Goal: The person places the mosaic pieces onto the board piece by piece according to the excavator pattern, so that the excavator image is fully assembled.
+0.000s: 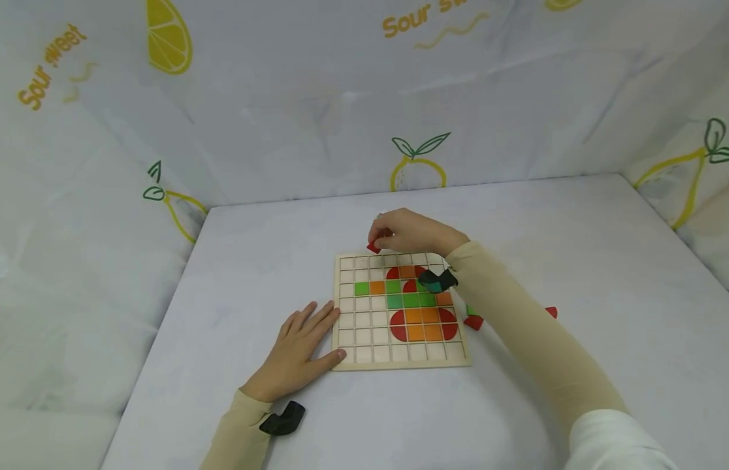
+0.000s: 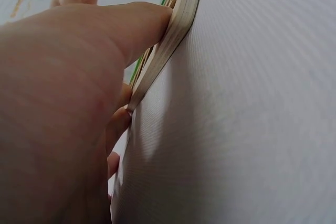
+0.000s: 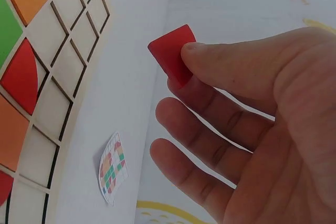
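Left hand [image 1: 294, 356] lies flat at lower centre of the head view, fingers [image 1: 317, 320] straight, thumb touching the grid board's [image 1: 364, 339] left edge on the bench [image 1: 576, 261]. Loose red pieces [image 1: 473, 321] lie right of the board. Farther up, right hand [image 1: 408, 232] hovers at the board's top edge, thumb and forefinger pinching a red tile [image 3: 172, 55]; other fingers loosely spread.

Pale wooden grid board [image 1: 364, 356]: red, orange, green tiles. Red piece [image 3: 172, 56]. Lemon-print white backdrop [image 1: 282, 117].
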